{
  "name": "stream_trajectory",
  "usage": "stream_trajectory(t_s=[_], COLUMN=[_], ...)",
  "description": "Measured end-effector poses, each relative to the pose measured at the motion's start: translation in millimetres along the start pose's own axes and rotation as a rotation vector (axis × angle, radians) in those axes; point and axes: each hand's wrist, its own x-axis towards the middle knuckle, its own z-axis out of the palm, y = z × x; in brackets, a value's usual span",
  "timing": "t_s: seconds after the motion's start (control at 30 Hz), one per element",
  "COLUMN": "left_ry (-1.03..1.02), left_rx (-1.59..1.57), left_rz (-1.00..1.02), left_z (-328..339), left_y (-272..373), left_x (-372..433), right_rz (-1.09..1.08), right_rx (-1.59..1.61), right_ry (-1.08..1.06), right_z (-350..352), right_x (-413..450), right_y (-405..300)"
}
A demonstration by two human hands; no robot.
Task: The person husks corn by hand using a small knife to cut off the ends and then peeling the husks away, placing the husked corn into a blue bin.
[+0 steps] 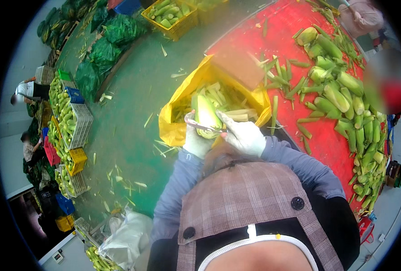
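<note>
A leafy green vegetable, probably an ear of corn in its husk (205, 113), is held upright between my gloved hands over an open yellow bag (171, 135). My left hand (196, 137) grips it from the left side. Against its lower end lies a thin blade, perhaps a knife (205, 127), whose handle seems to lie by my right hand (242, 135); the fingers of that hand also touch the vegetable's right side. Inside the bag are pale stalks and husk pieces (237, 115). The hidden fingertips leave the exact grip on the blade unclear.
A red work surface (281, 34) at the right bears piled green corn (334, 98) and loose cut stalks. Filled crates (81, 122) line the left, and a yellow crate (180, 30) stands at the top. Green sacks (98, 50) lie upper left. Other people are at both sides.
</note>
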Motion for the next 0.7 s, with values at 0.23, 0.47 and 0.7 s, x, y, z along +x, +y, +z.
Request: stream_trajectory(t_s=[0.23, 0.47, 0.7], left_ry=[-0.077, -0.348, -0.176], left_rx=[0.019, 0.031, 0.016], left_rz=[0.095, 0.083, 0.075], left_z=[0.9, 21.3, 17.3], left_y=[-17.6, -8.6, -17.2], left_x=[18.8, 5.0, 7.4], right_rz=[0.031, -0.087, 0.080], right_rx=[0.187, 0.212, 0.523], right_ry=[0.250, 0.379, 0.422], right_z=[23.9, 9.6, 3.5], right_x=[15.5, 10.1, 19.0], right_y=[11.3, 15.6, 38.9])
